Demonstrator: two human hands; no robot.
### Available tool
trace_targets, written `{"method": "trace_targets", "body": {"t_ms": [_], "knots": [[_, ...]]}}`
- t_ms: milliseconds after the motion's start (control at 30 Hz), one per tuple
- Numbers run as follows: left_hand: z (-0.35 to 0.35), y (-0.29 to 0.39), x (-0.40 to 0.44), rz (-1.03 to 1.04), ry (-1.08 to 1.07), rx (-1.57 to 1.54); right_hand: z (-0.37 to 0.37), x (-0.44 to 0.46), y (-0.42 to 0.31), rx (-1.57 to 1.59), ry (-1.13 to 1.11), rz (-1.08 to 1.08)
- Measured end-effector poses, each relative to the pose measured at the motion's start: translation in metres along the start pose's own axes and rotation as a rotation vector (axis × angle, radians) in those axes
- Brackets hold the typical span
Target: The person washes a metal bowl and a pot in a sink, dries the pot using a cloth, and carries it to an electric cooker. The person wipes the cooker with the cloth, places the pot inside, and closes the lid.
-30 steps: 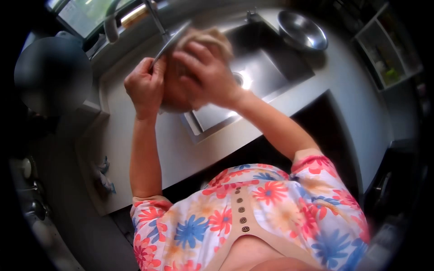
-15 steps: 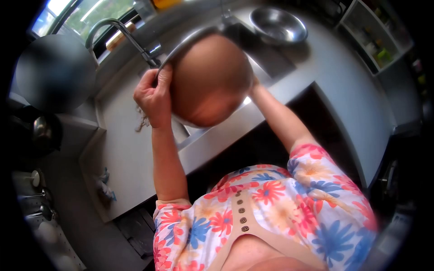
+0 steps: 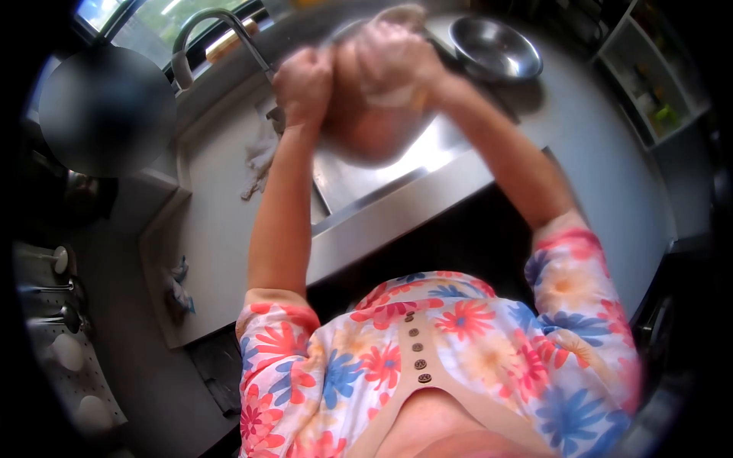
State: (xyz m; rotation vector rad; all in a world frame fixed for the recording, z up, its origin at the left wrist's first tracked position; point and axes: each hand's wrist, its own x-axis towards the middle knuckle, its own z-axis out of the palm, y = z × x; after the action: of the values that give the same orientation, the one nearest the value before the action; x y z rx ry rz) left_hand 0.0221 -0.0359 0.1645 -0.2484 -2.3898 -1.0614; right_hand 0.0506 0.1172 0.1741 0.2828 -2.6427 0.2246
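A rounded metal bowl (image 3: 370, 141), blurred by motion and reflecting skin tones, is held up over the sink (image 3: 450, 137). My left hand (image 3: 305, 84) grips the bowl's left rim with the fingers closed. Against the bowl's outer surface, my right hand (image 3: 401, 65) presses a crumpled light-coloured cloth (image 3: 402, 15); part of that cloth shows above the knuckles. Both hands are smeared by motion, and the far side of the bowl is hidden.
Another metal bowl (image 3: 496, 49) stands on the counter behind the sink's right side. A curved faucet (image 3: 217, 15) rises at the back left. A crumpled cloth (image 3: 259, 160) lies left of the sink. Open shelves (image 3: 649, 76) stand at right.
The right hand was behind the bowl half a second ago and is now on its outer surface with the cloth. Bowl and left hand have shifted up and the bowl has turned.
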Motion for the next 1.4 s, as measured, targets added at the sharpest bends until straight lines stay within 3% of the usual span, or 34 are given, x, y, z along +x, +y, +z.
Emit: {"method": "trace_targets", "body": {"t_ms": [33, 100, 133, 167, 267, 300, 333, 400, 467, 533, 600, 667, 733, 800, 867, 933, 1067, 1133, 1200, 1233, 1300, 1367, 1400], "knots": [[0.004, -0.009, 0.003, -0.019, -0.072, 0.017, 0.006, -0.031, -0.020, -0.133, 0.262, -0.131], [0.030, -0.049, 0.008, -0.156, -0.151, -0.370, 0.025, -0.064, -0.040, 0.034, 0.377, -0.316], [0.035, -0.059, 0.011, -0.223, -0.189, -0.565, 0.035, -0.084, -0.046, -0.085, 0.325, -0.410], [0.025, -0.056, 0.007, -0.191, -0.278, -1.100, 0.042, -0.096, -0.046, -0.147, 0.351, -0.469], [-0.003, -0.004, 0.016, -0.810, -0.190, -1.151, 0.038, -0.082, -0.027, -0.144, 0.413, -0.582], [0.007, -0.060, 0.030, -0.380, -0.516, -1.287, 0.032, -0.067, -0.018, -0.110, 0.432, -0.605], [-0.004, -0.043, 0.026, -0.243, -0.497, -1.336, 0.025, -0.051, -0.016, -0.073, 0.524, -0.607], [-0.003, -0.021, 0.025, -0.411, -0.337, -1.484, -0.007, -0.016, -0.010, 0.029, 0.615, -0.502], [-0.007, -0.010, 0.020, -0.526, -0.304, -1.362, -0.010, 0.029, 0.016, 0.059, 0.615, -0.388], [-0.014, 0.007, 0.007, -0.599, -0.260, -1.247, -0.026, 0.070, 0.052, 0.302, 0.022, -0.227], [-0.028, 0.033, -0.010, -0.631, -0.206, -1.137, 0.015, 0.088, 0.117, 0.246, -0.107, -0.667], [-0.028, 0.031, -0.020, -0.564, -0.228, -1.223, 0.029, 0.077, 0.096, 1.102, -0.156, -0.357], [-0.027, 0.020, -0.025, -0.484, -0.184, -1.205, -0.009, 0.031, 0.061, -0.061, 0.277, -0.560], [-0.024, -0.001, -0.028, -0.510, -0.200, -1.270, 0.013, -0.020, 0.022, 0.158, 0.727, -0.410], [-0.011, 0.017, -0.026, -0.552, -0.245, -1.390, -0.023, -0.088, -0.005, 0.075, 0.624, -0.309], [-0.013, 0.037, -0.032, -0.477, -0.230, -1.356, -0.035, -0.105, 0.001, 0.171, 0.601, -0.367], [-0.029, 0.081, -0.054, -0.404, -0.290, -1.412, -0.070, -0.072, 0.024, 0.178, 0.583, -0.348], [-0.036, 0.088, -0.058, -0.435, -0.266, -1.215, -0.087, -0.028, 0.047, 0.717, 0.208, -0.077], [-0.040, 0.110, -0.074, -0.357, -0.185, -1.091, 0.001, 0.062, 0.125, 0.733, 0.459, -0.762], [-0.043, 0.118, -0.080, -0.318, -0.147, -1.022, -0.013, 0.039, 0.130, 1.113, 0.150, -0.371], [-0.049, 0.124, -0.086, -0.303, -0.106, -1.083, -0.021, -0.003, 0.126, 1.617, -0.172, 0.216], [-0.052, 0.121, -0.086, -0.264, -0.048, -1.110, 0.027, -0.021, 0.115, 1.954, -0.147, 0.552], [-0.050, 0.114, -0.087, -0.239, -0.013, -1.108, 0.054, -0.031, 0.109, 2.140, -0.139, 0.487]]}}
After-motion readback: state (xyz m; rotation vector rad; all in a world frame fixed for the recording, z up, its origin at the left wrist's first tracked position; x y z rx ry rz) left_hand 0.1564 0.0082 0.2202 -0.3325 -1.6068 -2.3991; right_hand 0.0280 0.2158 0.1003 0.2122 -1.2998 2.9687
